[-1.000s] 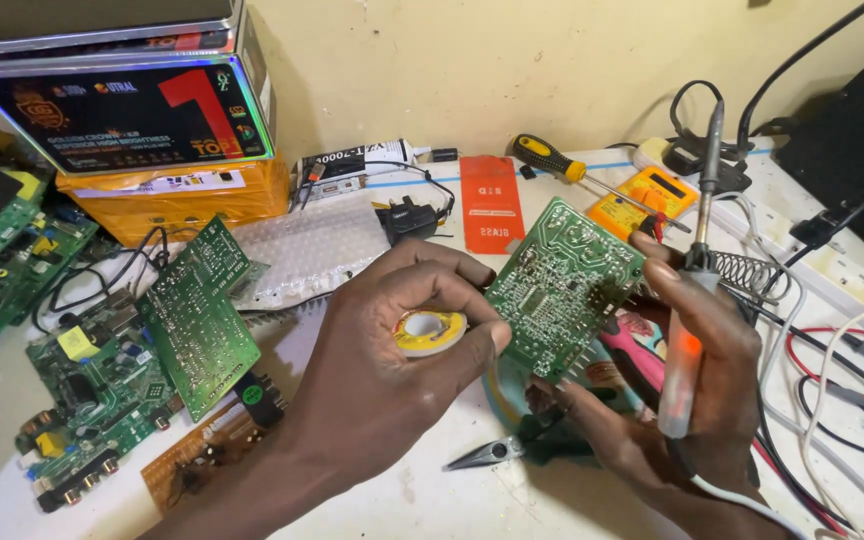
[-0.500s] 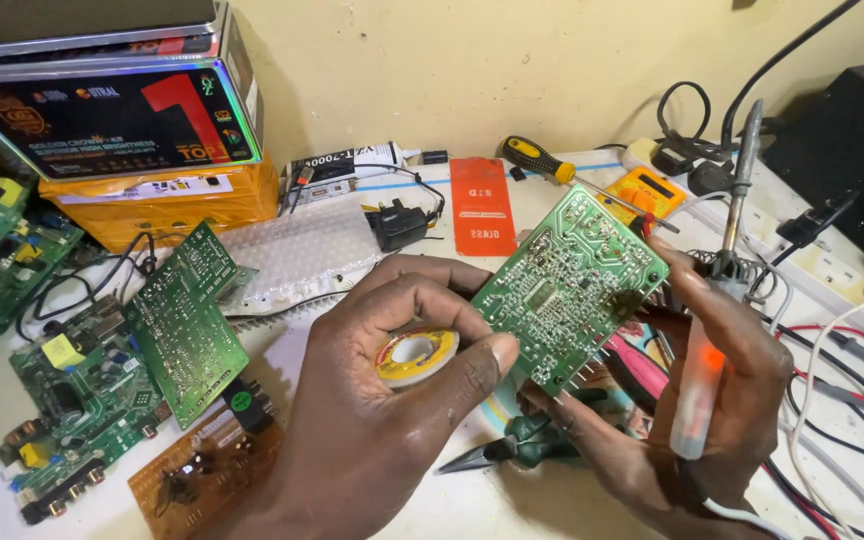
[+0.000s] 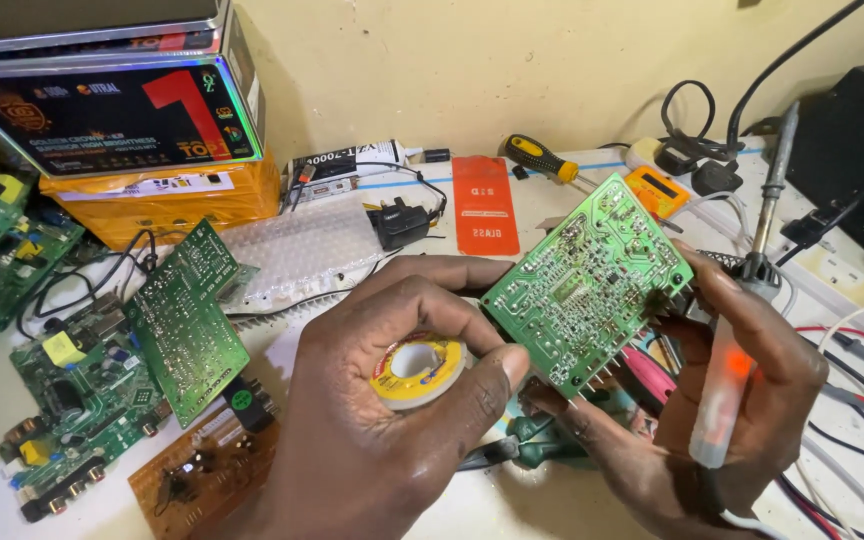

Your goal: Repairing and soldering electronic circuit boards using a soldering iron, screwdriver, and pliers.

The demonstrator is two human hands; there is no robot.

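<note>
My left hand (image 3: 372, 430) grips a small yellow spool of solder wire (image 3: 416, 366) between thumb and fingers at the centre. Its fingertips also touch the lower left edge of a green circuit board (image 3: 584, 280). That board is tilted with its solder side towards me. My right hand (image 3: 722, 400) supports it from below and behind. The same hand holds a soldering iron (image 3: 742, 330) with a translucent handle that glows orange, its metal tip pointing up and away.
Several other circuit boards (image 3: 187, 320) lie at the left. Stacked boxes (image 3: 112, 130) stand at the back left. A screwdriver (image 3: 542, 158), an orange card (image 3: 484, 204), a yellow meter (image 3: 657, 190), a power strip (image 3: 842, 270) and cables (image 3: 852, 400) crowd the back and right. Pliers (image 3: 542, 445) lie under the hands.
Both hands have shifted slightly, with the green board and iron raised a little towards the right. The spool stays in my left hand.
</note>
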